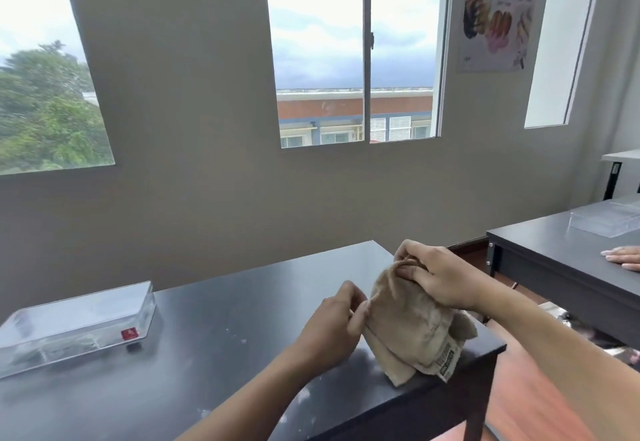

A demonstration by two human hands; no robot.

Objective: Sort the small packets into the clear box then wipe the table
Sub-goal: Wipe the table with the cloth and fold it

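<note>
Near the dark table's point(214, 305) right end, your left hand point(334, 316) and right hand point(438, 279) both pinch the beige cloth point(412, 329). Bare tabletop separates it from the clear box point(76, 322); its contents are unclear.

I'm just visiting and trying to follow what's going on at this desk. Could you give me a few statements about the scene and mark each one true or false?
1. Both hands hold the beige cloth. True: the left hand pinches its left edge and the right hand grips its top.
2. The clear box sits by the table's right edge. False: it sits on the left of the dark table.
3. The cloth lies spread flat. False: it is bunched and lifted, its lower end touching the table.
4. Someone else's hand rests on the neighbouring table. True.
</note>
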